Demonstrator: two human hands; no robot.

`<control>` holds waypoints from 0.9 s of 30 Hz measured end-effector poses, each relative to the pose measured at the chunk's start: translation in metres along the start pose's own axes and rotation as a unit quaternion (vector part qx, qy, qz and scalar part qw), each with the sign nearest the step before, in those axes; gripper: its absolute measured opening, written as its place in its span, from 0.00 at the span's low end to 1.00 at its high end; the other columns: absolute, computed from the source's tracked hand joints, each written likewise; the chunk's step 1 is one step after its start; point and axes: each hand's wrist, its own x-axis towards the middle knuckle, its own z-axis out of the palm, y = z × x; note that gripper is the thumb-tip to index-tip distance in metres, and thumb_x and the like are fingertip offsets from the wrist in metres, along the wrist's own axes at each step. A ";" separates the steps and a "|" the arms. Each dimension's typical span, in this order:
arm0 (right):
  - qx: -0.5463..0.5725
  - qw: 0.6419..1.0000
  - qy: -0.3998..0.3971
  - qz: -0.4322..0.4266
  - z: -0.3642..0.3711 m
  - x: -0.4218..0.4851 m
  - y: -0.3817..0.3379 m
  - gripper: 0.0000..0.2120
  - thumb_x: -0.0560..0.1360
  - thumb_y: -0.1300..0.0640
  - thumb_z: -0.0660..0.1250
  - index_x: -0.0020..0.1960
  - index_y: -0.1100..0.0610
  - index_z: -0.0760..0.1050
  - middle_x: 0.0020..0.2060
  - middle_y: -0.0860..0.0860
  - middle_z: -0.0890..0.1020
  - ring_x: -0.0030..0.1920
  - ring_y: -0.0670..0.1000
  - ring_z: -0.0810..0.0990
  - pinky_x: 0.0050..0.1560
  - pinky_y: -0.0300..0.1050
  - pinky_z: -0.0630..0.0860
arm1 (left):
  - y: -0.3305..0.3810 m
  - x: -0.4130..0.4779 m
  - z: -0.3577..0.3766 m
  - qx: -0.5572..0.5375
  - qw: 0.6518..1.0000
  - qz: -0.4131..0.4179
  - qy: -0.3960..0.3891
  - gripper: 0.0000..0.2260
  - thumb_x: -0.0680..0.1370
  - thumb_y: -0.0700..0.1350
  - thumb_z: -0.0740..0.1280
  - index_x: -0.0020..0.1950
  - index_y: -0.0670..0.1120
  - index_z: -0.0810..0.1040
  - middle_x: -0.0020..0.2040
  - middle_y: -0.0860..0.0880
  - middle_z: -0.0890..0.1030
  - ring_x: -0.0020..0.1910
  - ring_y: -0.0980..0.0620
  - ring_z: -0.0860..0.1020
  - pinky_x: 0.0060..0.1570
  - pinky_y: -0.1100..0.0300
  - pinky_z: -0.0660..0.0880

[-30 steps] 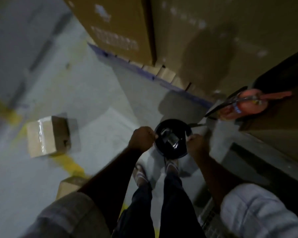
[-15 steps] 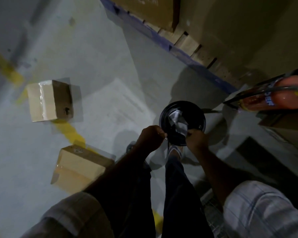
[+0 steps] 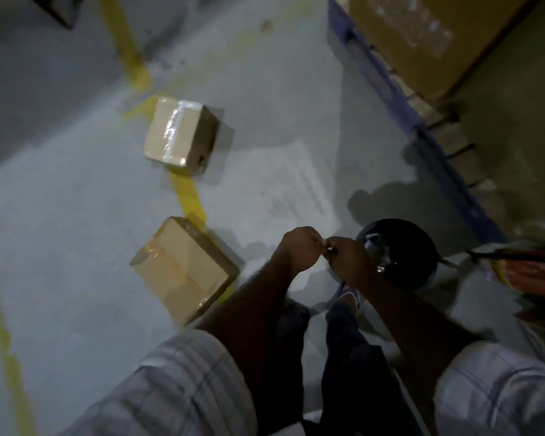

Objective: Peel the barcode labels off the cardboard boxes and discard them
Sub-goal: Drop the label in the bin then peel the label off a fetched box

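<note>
The floor is grey concrete with a yellow line painted on it. Two taped boxes stand along this line, a far box and a near box, apart. At the right stand a black bin and a blue pallet.

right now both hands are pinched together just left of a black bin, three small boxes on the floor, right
Two, not three: the head view shows the near box and the far box on the floor. The left hand and right hand do pinch together, seemingly on a pale scrap, just left of the black bin.
</note>
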 end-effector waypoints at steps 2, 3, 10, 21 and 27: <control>-0.019 0.999 -0.021 -0.037 0.015 0.008 -0.051 0.07 0.77 0.60 0.64 0.49 0.58 0.81 0.47 0.57 0.84 0.49 0.59 0.81 0.40 0.41 0.64 | -0.037 -0.010 -0.032 -0.022 0.999 -0.009 0.038 0.08 0.78 0.43 0.65 0.50 0.42 0.83 0.52 0.44 0.84 0.52 0.45 0.82 0.53 0.56 0.78; -0.021 0.998 -0.032 -0.052 0.023 0.011 -0.077 0.06 0.77 0.62 0.64 0.48 0.59 0.81 0.45 0.58 0.84 0.48 0.60 0.81 0.40 0.41 0.66 | -0.057 -0.016 -0.047 -0.045 0.997 -0.016 0.062 0.08 0.79 0.43 0.65 0.49 0.43 0.83 0.52 0.44 0.84 0.51 0.44 0.83 0.54 0.55 0.77; -0.178 0.958 -0.089 -0.205 0.119 0.017 -0.244 0.20 0.76 0.50 0.67 0.66 0.52 0.75 0.63 0.53 0.79 0.63 0.57 0.76 0.61 0.55 0.74 | -0.233 -0.076 -0.136 -0.126 0.968 -0.078 0.203 0.10 0.79 0.46 0.65 0.52 0.41 0.82 0.52 0.42 0.84 0.54 0.44 0.81 0.52 0.55 0.74; -0.425 0.833 -0.213 -0.283 0.263 0.043 -0.404 0.26 0.77 0.45 0.63 0.72 0.53 0.68 0.70 0.54 0.72 0.70 0.57 0.69 0.68 0.56 0.68 | -0.462 -0.171 -0.104 -0.340 0.838 -0.309 0.295 0.14 0.78 0.47 0.67 0.58 0.39 0.81 0.57 0.38 0.82 0.59 0.41 0.79 0.53 0.56 0.73; -0.524 0.764 -0.255 -0.279 0.341 0.103 -0.424 0.28 0.76 0.42 0.63 0.71 0.54 0.65 0.67 0.57 0.71 0.67 0.60 0.70 0.65 0.58 0.70 | -0.536 -0.145 -0.076 -0.413 0.765 -0.389 0.305 0.12 0.78 0.45 0.69 0.57 0.39 0.82 0.56 0.35 0.82 0.58 0.39 0.79 0.54 0.54 0.73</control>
